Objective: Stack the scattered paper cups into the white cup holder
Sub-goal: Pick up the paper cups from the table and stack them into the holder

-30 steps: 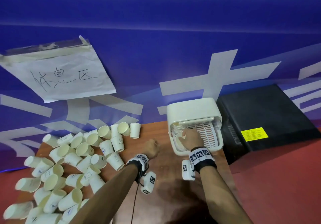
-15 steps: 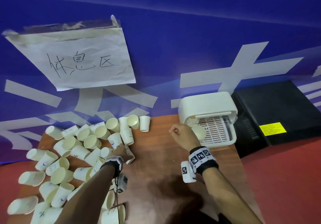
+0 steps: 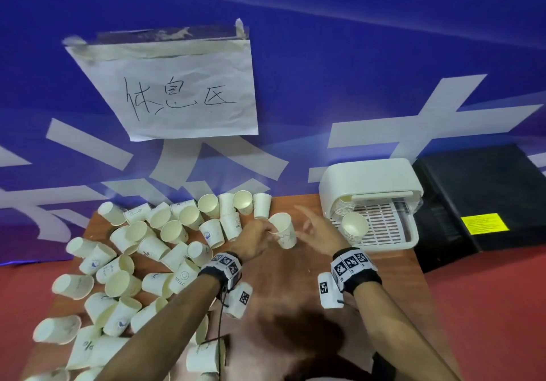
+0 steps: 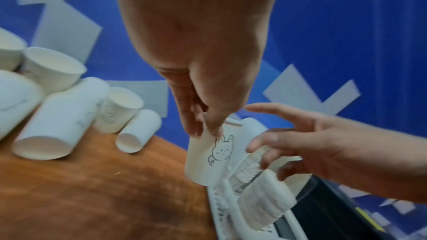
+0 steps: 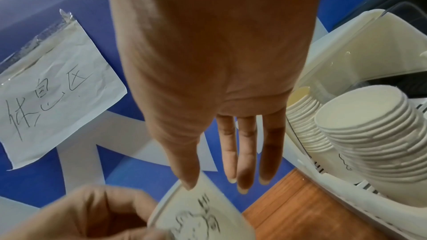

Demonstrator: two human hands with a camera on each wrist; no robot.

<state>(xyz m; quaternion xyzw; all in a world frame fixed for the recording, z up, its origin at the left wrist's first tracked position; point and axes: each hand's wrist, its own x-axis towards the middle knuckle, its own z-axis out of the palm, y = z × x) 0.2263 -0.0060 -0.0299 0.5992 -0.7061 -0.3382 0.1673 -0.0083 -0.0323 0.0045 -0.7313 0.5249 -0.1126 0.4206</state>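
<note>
My left hand (image 3: 257, 237) pinches the rim of a white paper cup (image 3: 284, 234) with a drawn rabbit (image 4: 223, 150), held upright above the wooden table (image 3: 283, 292). My right hand (image 3: 313, 232) is spread with straight fingers just right of that cup; its forefinger (image 5: 187, 171) reaches the rim. The white cup holder (image 3: 372, 182) stands at the back right, and two nested stacks of cups (image 5: 374, 134) lie in its slotted tray (image 3: 387, 227). Several loose cups (image 3: 141, 250) lie scattered over the table's left half.
A black box (image 3: 484, 197) with a yellow label stands right of the holder. A blue wall banner (image 3: 325, 55) with a taped paper sign (image 3: 177, 91) rises behind the table. The floor around is red (image 3: 487, 321).
My left hand picked a cup from the pile and carried it right to the table's middle. My right hand left the holder, uncurled and moved left to meet the cup.
</note>
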